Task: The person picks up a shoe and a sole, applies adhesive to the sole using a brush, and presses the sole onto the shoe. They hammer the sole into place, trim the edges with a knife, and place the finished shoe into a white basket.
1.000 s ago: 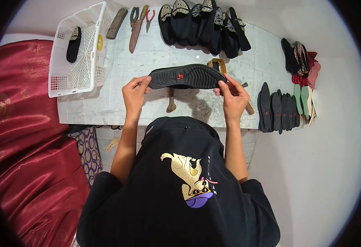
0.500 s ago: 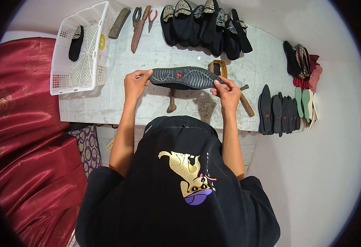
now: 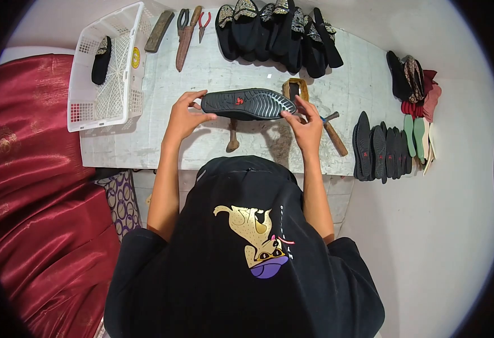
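Black shoe: I see it [image 3: 247, 105] raised above the near side of the table [image 3: 162, 129], patterned underside towards me, between both hands.
Left hand: [image 3: 185, 118] thumb and fingers clamped around one end, as far as I can judge.
Right hand: [image 3: 307, 127] pinching the other end between thumb and fingers.
Done: from my end, the sole and upper look already joined, so I judge this piece well advanced; one shoe [image 3: 101, 61] lies in the white basket [image 3: 76, 84].
Left: this shoe is outside the basket; shoes with patterned fronts [image 3: 247, 34] crowd the far side, and separate black soles [image 3: 362, 147] line the right.
Hammer: [image 3: 335, 138] beside the right hand, unheld.
Hidden: the held shoe's upper faces away from me; I can't tell how firmly its seam is bonded.
Hard to make out: the red mark [image 3: 239, 101] is unreadable; the wooden tool [image 3: 233, 138] is partly covered.
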`<state>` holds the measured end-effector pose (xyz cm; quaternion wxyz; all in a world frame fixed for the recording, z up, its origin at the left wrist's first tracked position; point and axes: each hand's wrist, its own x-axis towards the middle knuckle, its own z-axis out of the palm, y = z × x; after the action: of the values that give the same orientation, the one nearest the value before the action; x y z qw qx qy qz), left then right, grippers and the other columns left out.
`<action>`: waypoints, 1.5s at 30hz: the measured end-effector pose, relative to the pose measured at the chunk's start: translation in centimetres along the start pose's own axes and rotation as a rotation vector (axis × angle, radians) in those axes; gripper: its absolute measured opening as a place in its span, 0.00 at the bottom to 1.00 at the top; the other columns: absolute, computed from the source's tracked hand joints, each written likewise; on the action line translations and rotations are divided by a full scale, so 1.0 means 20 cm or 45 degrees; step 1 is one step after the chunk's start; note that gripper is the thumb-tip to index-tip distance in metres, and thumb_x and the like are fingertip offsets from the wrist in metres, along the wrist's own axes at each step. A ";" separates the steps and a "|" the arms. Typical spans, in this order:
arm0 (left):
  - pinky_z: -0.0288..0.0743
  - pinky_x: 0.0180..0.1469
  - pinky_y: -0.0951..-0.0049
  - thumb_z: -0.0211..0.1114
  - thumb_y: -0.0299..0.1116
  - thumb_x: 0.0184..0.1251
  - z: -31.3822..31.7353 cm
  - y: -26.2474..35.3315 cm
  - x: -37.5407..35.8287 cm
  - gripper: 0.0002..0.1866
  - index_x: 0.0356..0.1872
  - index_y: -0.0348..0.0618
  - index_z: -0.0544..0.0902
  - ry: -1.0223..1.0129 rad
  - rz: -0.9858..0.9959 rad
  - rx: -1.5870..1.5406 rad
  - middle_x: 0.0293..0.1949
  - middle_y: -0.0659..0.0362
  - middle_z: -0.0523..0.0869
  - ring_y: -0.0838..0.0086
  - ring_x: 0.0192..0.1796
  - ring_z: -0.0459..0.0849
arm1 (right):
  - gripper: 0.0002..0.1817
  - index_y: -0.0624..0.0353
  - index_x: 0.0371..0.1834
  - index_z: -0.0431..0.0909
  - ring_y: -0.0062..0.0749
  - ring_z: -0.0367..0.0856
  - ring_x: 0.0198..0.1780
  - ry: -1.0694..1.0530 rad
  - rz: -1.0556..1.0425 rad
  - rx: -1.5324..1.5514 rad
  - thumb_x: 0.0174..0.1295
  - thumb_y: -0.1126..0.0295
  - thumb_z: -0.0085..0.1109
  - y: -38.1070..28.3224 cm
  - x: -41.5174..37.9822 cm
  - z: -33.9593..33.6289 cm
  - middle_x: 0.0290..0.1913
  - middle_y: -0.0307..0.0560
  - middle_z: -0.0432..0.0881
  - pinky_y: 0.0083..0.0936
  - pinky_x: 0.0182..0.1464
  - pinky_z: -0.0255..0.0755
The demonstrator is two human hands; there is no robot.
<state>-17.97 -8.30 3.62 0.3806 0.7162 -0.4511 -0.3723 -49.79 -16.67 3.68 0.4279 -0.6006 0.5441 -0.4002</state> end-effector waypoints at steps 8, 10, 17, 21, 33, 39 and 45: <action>0.91 0.58 0.67 0.82 0.21 0.50 -0.04 0.00 0.03 0.34 0.64 0.40 0.85 -0.103 0.027 0.096 0.56 0.56 0.84 0.72 0.47 0.84 | 0.34 0.60 0.60 0.87 0.43 0.86 0.58 -0.226 -0.359 -0.290 0.45 0.67 0.87 -0.06 0.04 -0.03 0.60 0.52 0.87 0.31 0.54 0.82; 0.89 0.56 0.72 0.82 0.21 0.49 -0.04 -0.03 0.03 0.35 0.64 0.39 0.84 -0.105 0.036 0.042 0.58 0.56 0.84 0.74 0.47 0.83 | 0.35 0.60 0.59 0.87 0.44 0.86 0.59 -0.256 -0.403 -0.336 0.43 0.66 0.87 -0.06 0.04 -0.02 0.61 0.52 0.87 0.32 0.55 0.83; 0.85 0.54 0.71 0.82 0.23 0.49 -0.04 -0.05 0.01 0.34 0.63 0.38 0.86 -0.050 0.069 0.107 0.55 0.55 0.87 0.73 0.46 0.84 | 0.34 0.59 0.57 0.88 0.43 0.85 0.59 -0.265 -0.354 -0.313 0.42 0.63 0.88 -0.05 0.05 -0.01 0.59 0.49 0.89 0.33 0.53 0.83; 0.83 0.55 0.69 0.83 0.25 0.50 -0.04 -0.06 0.01 0.32 0.62 0.38 0.87 -0.063 0.020 0.136 0.56 0.55 0.88 0.72 0.48 0.85 | 0.34 0.59 0.57 0.88 0.44 0.86 0.59 -0.273 -0.427 -0.355 0.42 0.64 0.88 -0.02 0.07 -0.01 0.59 0.47 0.89 0.34 0.54 0.83; 0.84 0.63 0.64 0.83 0.23 0.50 0.01 -0.11 -0.01 0.33 0.63 0.39 0.85 -0.003 0.052 -0.059 0.59 0.55 0.85 0.66 0.60 0.85 | 0.31 0.60 0.61 0.86 0.34 0.86 0.61 -0.312 -0.021 -0.021 0.50 0.74 0.83 -0.04 0.05 -0.02 0.65 0.48 0.85 0.30 0.56 0.86; 0.83 0.65 0.63 0.81 0.21 0.53 -0.02 -0.22 -0.01 0.33 0.65 0.40 0.83 -0.001 0.001 -0.119 0.62 0.55 0.84 0.64 0.62 0.84 | 0.31 0.62 0.59 0.86 0.37 0.87 0.61 -0.343 -0.132 -0.044 0.48 0.72 0.84 -0.06 0.03 0.06 0.64 0.51 0.85 0.31 0.56 0.87; 0.84 0.66 0.62 0.79 0.20 0.54 -0.09 -0.34 -0.01 0.34 0.67 0.43 0.82 0.000 -0.083 -0.142 0.64 0.55 0.82 0.62 0.65 0.83 | 0.32 0.67 0.57 0.86 0.48 0.87 0.62 -0.302 -0.241 -0.070 0.46 0.71 0.84 -0.05 0.02 0.17 0.61 0.57 0.86 0.34 0.62 0.81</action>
<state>-13.98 -5.69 -1.56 0.4075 0.7082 -0.4061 -0.4091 -46.17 -16.76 3.52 0.4328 -0.7037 0.4415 -0.3501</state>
